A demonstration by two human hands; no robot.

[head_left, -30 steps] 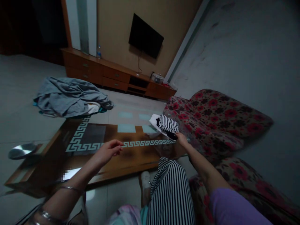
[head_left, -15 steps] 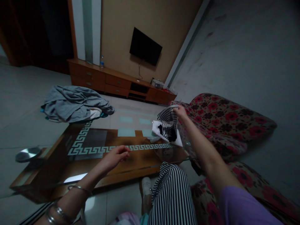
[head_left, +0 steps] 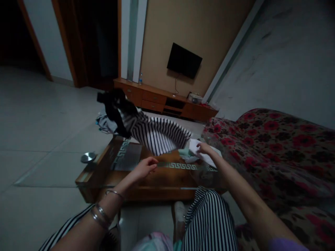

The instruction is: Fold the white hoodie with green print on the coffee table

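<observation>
A black-and-white striped garment [head_left: 161, 134] with black parts is spread in the air above the glass coffee table [head_left: 162, 179]. Its left end overlaps the heap of clothes [head_left: 106, 122], hiding most of it. My right hand [head_left: 205, 149] is apart from the garment's right edge, with loosely bent fingers and nothing visible in them. Beneath that hand is a white flat item [head_left: 195, 145] on the tabletop, beside a pale green cloth-like item [head_left: 184, 152]. Over the table's middle, my left hand [head_left: 146, 166] hovers with loosely curled fingers, thumb apart, holding nothing.
A round metal dish [head_left: 88, 157] sits at the table's left end. To the right is a sofa with a flowered cover [head_left: 261, 139]. A low wooden cabinet [head_left: 154, 99] stands along the far wall under a television [head_left: 184, 60]. My striped trouser leg [head_left: 209, 219] is close to the table.
The striped garment has left my right hand and moved left through the air towards the clothes heap. My right hand is now lower, over the white item. The view has turned left.
</observation>
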